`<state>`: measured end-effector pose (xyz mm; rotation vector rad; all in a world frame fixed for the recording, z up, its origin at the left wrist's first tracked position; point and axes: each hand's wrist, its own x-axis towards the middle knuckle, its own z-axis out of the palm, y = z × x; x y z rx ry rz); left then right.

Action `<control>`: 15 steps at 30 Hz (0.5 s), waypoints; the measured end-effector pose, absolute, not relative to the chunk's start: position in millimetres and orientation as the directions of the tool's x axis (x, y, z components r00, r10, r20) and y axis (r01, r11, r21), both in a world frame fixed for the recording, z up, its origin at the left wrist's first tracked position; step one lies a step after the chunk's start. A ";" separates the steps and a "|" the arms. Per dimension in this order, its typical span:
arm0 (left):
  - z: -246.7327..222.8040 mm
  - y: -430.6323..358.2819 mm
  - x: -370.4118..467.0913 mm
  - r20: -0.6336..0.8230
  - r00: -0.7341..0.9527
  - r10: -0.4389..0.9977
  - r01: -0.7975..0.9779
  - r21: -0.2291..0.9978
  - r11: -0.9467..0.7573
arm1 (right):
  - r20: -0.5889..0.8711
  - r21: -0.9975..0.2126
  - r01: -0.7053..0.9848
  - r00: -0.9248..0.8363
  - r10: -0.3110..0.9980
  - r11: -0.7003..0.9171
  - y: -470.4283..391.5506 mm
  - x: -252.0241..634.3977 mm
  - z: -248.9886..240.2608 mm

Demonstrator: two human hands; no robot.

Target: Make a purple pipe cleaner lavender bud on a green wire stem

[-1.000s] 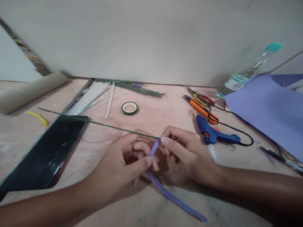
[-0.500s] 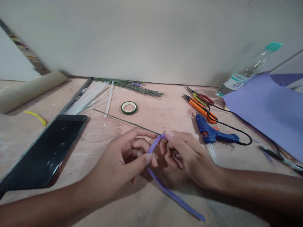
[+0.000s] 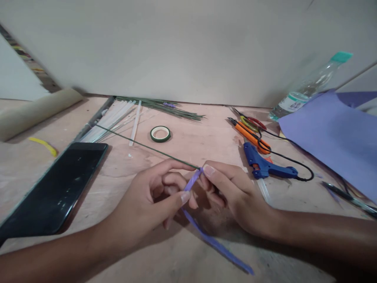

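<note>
A long purple strip [image 3: 219, 247] runs from between my hands down toward the front of the table. My left hand [image 3: 160, 194] pinches it between thumb and fingers, and the part above the thumb stretches up to my right fingertips. My right hand [image 3: 232, 188] is closed on the end of a thin green stem [image 3: 150, 147], where purple strip is wrapped round its tip. The stem slants up and left, over a white stick. My left index finger lies near the stem's wrapped end. The curled fingers of both hands are partly hidden.
Behind my hands lies a green tape roll [image 3: 160, 134]. Glue sticks [image 3: 110, 118] and green stems [image 3: 165, 107] are at the back; a phone [image 3: 55, 192] lies left. On the right are a blue glue gun [image 3: 265, 167], orange cutter [image 3: 253, 137], scissors [image 3: 250, 122], bottle [image 3: 306, 92] and purple sheet [image 3: 330, 129].
The green stem's far end has swung further left and up, now reaching over the glue sticks. My right fingertips have shifted slightly left; my left hand has barely moved.
</note>
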<state>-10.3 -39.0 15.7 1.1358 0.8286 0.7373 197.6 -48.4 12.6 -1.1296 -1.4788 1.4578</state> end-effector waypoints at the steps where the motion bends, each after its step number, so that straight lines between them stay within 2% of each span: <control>1: 14.9 -38.4 -10.8 -0.176 0.509 0.842 -0.102 0.960 0.263 | -0.065 -0.996 0.073 -0.323 0.944 -0.044 -48.5 197.7 12.0; 11: 14.9 -40.6 -10.0 -0.191 0.500 0.845 -0.106 0.955 0.278 | -0.020 -0.992 0.121 -0.315 0.949 0.020 -52.0 199.5 11.5; 15: 16.2 -40.2 -9.9 -0.198 0.491 0.848 -0.079 0.960 0.270 | -0.054 -0.982 0.190 -0.318 0.946 0.007 -52.6 199.6 12.9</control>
